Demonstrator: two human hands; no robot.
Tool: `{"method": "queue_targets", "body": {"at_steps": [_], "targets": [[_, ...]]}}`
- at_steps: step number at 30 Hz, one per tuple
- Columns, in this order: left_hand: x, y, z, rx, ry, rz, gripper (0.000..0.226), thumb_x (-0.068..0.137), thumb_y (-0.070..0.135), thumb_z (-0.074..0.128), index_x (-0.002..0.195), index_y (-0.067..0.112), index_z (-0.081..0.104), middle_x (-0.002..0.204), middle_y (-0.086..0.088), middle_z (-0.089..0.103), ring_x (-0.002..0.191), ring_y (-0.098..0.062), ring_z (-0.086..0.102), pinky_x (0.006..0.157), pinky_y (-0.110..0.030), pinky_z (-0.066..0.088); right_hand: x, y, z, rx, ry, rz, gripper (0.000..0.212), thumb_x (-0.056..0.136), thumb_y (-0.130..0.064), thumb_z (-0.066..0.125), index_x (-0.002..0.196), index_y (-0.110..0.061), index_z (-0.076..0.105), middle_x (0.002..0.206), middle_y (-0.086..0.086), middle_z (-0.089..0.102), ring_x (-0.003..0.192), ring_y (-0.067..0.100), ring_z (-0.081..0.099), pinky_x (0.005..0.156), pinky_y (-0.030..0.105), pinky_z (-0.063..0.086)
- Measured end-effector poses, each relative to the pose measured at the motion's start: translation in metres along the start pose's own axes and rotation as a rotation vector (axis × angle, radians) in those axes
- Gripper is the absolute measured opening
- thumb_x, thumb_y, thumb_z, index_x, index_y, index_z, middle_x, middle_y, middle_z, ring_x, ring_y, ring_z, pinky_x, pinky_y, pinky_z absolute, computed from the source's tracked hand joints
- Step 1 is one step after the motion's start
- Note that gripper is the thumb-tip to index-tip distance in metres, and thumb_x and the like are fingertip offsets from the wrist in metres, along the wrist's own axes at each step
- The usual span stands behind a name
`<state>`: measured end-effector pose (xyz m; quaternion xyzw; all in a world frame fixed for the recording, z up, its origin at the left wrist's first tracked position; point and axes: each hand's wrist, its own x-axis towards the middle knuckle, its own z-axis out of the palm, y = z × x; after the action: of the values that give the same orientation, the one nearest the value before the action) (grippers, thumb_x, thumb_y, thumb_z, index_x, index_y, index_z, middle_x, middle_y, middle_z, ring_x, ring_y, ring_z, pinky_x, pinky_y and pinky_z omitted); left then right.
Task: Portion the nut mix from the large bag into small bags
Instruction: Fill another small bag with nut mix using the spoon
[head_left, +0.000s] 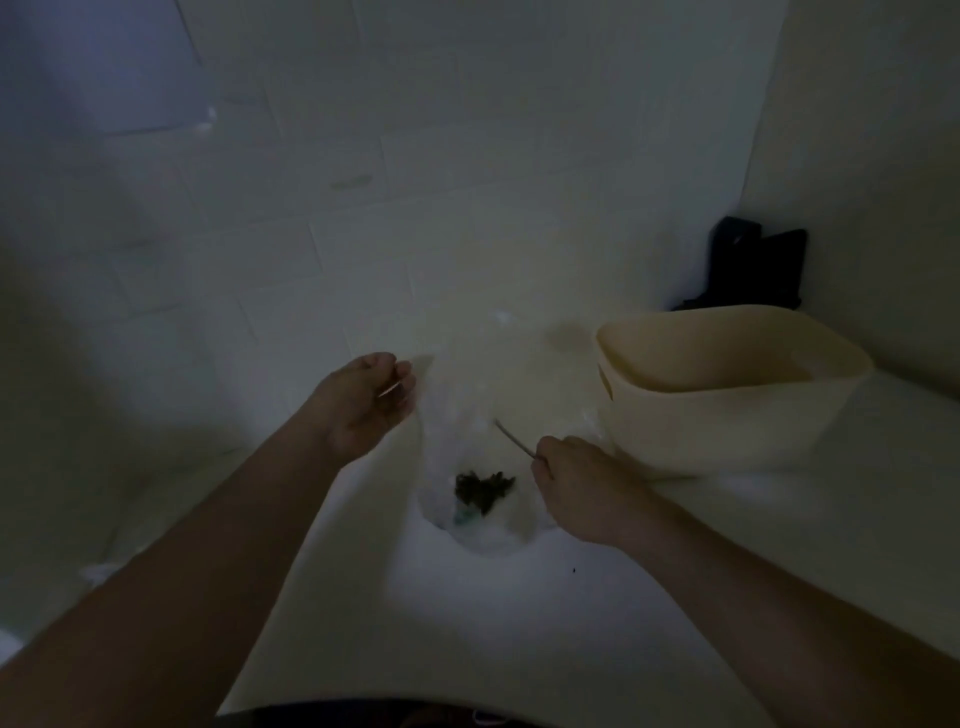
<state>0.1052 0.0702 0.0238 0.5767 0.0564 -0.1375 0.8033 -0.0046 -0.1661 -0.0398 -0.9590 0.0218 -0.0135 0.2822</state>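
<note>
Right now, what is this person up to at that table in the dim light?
A person is working over a clear plastic bag lying on a white table. The left hand holds the bag's edge, while the right hand grips a thin utensil that reaches into it. A small dark heap of nut mix sits at the bag's near end. A beige tub stands just right of the bag.

I'm seeing a clear whitish bag (480, 415), dark brown mix (483, 491) showing inside, cream bin (727, 410), white table (519, 623), black object (753, 265) behind.
</note>
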Motion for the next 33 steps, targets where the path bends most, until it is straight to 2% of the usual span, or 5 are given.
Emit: {"method": "queue_targets", "body": {"at_steps": [4,10,14,18,33], "targets": [[-0.042,0.033,0.027,-0.075,0.033,0.238,0.007,0.106,0.019,0.058,0.102,0.017,0.063,0.088,-0.002,0.065,0.076,-0.017,0.059,0.06,-0.027,0.059,0.003,0.002,0.002,0.037,0.017,0.071,0.028,0.11,-0.025,0.029,0.118,-0.012,0.053,0.112,0.011,0.055,0.08,0.023,0.044,0.058,0.031,0.034],[-0.147,0.026,0.111,0.991,-0.928,0.623,0.028,0.093,0.003,0.065,0.113,0.02,0.076,0.112,0.0,0.077,0.106,-0.017,0.073,0.096,-0.04,0.058,0.006,0.004,0.002,0.009,-0.079,-0.058,0.034,0.107,-0.024,0.048,0.136,-0.007,0.053,0.137,0.014,0.057,0.122,0.034,0.055,0.09,0.032,0.046],[-0.056,0.001,0.083,1.901,-0.25,0.533,0.038,0.096,-0.002,0.054,0.127,0.014,0.069,0.132,-0.007,0.067,0.122,-0.023,0.062,0.102,-0.034,0.052,-0.001,0.005,0.0,-0.217,-0.097,-0.084,0.028,0.111,-0.027,0.033,0.11,-0.008,0.055,0.108,0.016,0.06,0.085,0.027,0.055,0.065,0.037,0.041],[0.005,-0.017,0.036,2.202,-0.14,0.198,0.035,0.102,0.008,0.053,0.136,0.007,0.058,0.134,-0.016,0.062,0.118,-0.03,0.063,0.1,-0.04,0.055,-0.014,0.001,-0.005,-0.231,-0.081,-0.126,0.025,0.112,-0.025,0.03,0.11,-0.011,0.051,0.095,0.006,0.044,0.082,0.028,0.043,0.057,0.035,0.03],[0.012,-0.003,0.039,1.506,0.056,0.338,0.025,0.095,0.025,0.074,0.113,0.007,0.075,0.111,-0.012,0.072,0.1,-0.027,0.069,0.092,-0.041,0.059,-0.021,0.003,-0.026,-0.241,-0.072,-0.094,0.021,0.112,-0.016,0.031,0.1,-0.015,0.048,0.116,0.015,0.058,0.095,0.03,0.059,0.067,0.033,0.029]]}}
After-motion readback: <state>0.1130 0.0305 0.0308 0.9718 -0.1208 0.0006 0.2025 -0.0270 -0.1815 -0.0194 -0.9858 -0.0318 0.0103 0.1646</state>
